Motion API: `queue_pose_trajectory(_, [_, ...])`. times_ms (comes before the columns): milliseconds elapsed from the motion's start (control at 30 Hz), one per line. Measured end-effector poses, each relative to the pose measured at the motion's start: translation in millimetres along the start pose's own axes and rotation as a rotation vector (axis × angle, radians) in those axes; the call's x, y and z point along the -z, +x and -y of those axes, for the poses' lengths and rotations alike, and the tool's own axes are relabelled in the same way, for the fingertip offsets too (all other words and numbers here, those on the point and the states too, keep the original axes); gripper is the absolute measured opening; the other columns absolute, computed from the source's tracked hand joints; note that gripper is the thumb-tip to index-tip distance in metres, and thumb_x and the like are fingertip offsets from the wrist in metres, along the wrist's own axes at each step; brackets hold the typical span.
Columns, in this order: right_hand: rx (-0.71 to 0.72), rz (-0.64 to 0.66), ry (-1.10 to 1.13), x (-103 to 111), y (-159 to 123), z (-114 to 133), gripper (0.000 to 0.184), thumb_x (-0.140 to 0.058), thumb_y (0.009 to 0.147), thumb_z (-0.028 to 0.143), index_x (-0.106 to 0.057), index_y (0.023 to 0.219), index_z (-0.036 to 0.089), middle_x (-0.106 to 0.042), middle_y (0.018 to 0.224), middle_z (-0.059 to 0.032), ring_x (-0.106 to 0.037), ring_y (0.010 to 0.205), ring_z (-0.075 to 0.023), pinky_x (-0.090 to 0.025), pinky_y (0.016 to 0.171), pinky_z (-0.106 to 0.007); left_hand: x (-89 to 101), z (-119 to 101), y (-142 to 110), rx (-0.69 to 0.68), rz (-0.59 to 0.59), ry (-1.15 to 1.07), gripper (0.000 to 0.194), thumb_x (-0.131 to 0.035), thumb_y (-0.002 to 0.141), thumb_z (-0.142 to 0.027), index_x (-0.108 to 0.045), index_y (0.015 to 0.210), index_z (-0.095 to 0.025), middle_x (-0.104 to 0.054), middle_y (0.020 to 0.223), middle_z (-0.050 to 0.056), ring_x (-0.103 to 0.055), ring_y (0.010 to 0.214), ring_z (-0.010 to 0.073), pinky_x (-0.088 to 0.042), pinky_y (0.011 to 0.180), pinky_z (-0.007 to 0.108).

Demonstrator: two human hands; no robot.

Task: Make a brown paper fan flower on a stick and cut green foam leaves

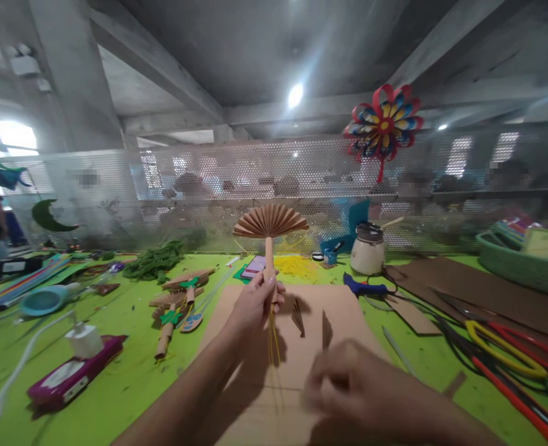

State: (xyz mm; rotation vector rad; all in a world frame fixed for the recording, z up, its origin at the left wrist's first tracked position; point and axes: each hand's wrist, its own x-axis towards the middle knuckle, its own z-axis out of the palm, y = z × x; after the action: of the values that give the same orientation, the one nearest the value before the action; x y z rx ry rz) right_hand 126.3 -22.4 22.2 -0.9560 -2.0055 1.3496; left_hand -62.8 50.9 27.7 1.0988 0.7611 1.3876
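One power strip (81,375) lies left on our green worktop (116,393). Midway, our left hand (255,303) wraps fingers round an upright paper fan (271,222) above cardboard (348,310), before a mesh partition (236,173); our right hand (345,378) blurs, how open we cannot tell.

i can read no text, brand, number or sign on my feed. all i pick up are marks too small or too soft to make out. toward the near left corner of the desk (120,384), a purple power strip (81,375) carries a pale panel (62,375), its surface illegible to me. by the far left corner, a white label (14,267) sits on a dark item, its print lost. left of the cardboard sheet (339,300), a tan rounded piece (192,323) bears blue marks i can't resolve into letters or figures. near the desk's far edge, a phone's (254,267) screen defeats me too.
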Motion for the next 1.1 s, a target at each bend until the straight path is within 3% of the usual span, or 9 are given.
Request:
queue_pose_trajectory(67, [0.062,-0.262,-0.014,11.0,12.3,-0.4,0.031,-0.056,0.083,0.040,-0.067,0.065,0.017,-0.056,0.057,-0.0008,-0.049,0.053,-0.0129,-0.038,0.053,-0.027,-5.3,0.7,-3.0,0.010,0.011,0.009,0.026,-0.063,0.078,-0.027,-0.051,0.098,-0.016,-0.058,0.071,-0.001,-0.052,0.053,0.0075,-0.037,0.045,0.017])
queue_pose_trajectory(133, [0.061,-0.359,0.109,14.8,24.7,-4.9,0.032,-0.056,0.082,0.043,-0.068,0.074,0.015,-0.059,0.065,-0.0031,-0.051,0.057,-0.0132,-0.041,0.056,-0.028,-11.5,1.7,-7.1,0.024,0.026,0.009,0.026,-0.063,0.078,-0.026,-0.051,0.098,-0.015,-0.058,0.072,0.000,-0.052,0.053,0.0078,-0.038,0.045,0.018])
queue_pose_trajectory(300, [0.069,-0.191,0.438,-11.6,45.0,-24.3,0.044,-0.074,0.066,0.044,-0.064,0.099,0.016,-0.062,0.098,-0.0082,-0.057,0.077,-0.0170,-0.046,0.060,-0.027,-22.7,3.2,-18.9,0.076,0.081,-0.043,0.019,-0.062,0.079,-0.029,-0.050,0.089,-0.016,-0.056,0.067,-0.001,-0.050,0.050,0.0079,-0.038,0.046,0.019])
queue_pose_trajectory(367, [0.095,-0.127,0.528,-27.2,48.1,-29.1,0.046,-0.077,0.063,0.043,-0.064,0.098,0.016,-0.063,0.092,-0.0071,-0.058,0.076,-0.0170,-0.045,0.057,-0.025,-23.7,3.5,-22.0,0.112,0.102,-0.030,0.018,-0.059,0.082,-0.032,-0.050,0.084,-0.017,-0.055,0.064,-0.002,-0.049,0.048,0.0077,-0.038,0.045,0.019])
queue_pose_trajectory(433, [0.024,-0.145,0.580,-39.2,49.7,-31.2,0.040,-0.074,0.065,0.047,-0.066,0.083,0.012,-0.063,0.074,-0.0050,-0.056,0.061,-0.0133,-0.042,0.052,-0.024,-23.4,3.7,-23.4,0.101,0.102,-0.016,0.017,-0.057,0.084,-0.032,-0.049,0.083,-0.017,-0.056,0.066,-0.001,-0.051,0.051,0.0081,-0.041,0.048,0.020])
queue_pose_trajectory(567, [-0.036,-0.161,0.494,-48.8,51.0,-33.8,0.048,-0.068,0.064,0.059,-0.062,0.060,0.011,-0.053,0.050,0.0000,-0.042,0.041,-0.0073,-0.033,0.045,-0.023,-23.1,3.7,-22.0,0.039,0.084,-0.026,0.015,-0.059,0.082,-0.028,-0.049,0.082,-0.016,-0.057,0.073,0.000,-0.057,0.062,0.0104,-0.048,0.059,0.022])
queue_pose_trajectory(767, [-0.018,-0.149,0.519,-47.8,46.6,-33.5,0.045,-0.069,0.066,0.055,-0.066,0.064,0.009,-0.060,0.056,-0.0029,-0.045,0.048,-0.0074,-0.033,0.051,-0.023,-25.0,2.7,-21.3,0.083,0.051,-0.021,0.013,-0.059,0.081,-0.023,-0.050,0.086,-0.015,-0.055,0.069,-0.001,-0.048,0.050,0.0051,-0.036,0.044,0.015])
queue_pose_trajectory(867, [-0.035,-0.110,0.525,-49.3,44.5,-33.6,0.048,-0.068,0.065,0.057,-0.066,0.065,0.009,-0.062,0.058,-0.0044,-0.046,0.048,-0.0075,-0.034,0.052,-0.023,-22.8,1.8,-20.3,0.093,0.047,-0.004,0.014,-0.059,0.081,-0.024,-0.051,0.087,-0.015,-0.057,0.070,0.000,-0.051,0.052,0.0063,-0.038,0.044,0.015])
queue_pose_trajectory(1100, [-0.144,-0.016,0.459,-59.9,41.6,-41.8,0.050,-0.065,0.066,0.061,-0.061,0.065,0.011,-0.059,0.049,-0.0011,-0.040,0.036,-0.0062,-0.028,0.039,-0.020,-11.6,-2.5,-11.3,0.089,0.035,0.015,0.012,-0.055,0.084,-0.020,-0.051,0.094,-0.016,-0.058,0.070,0.000,-0.053,0.050,0.0076,-0.040,0.044,0.016])
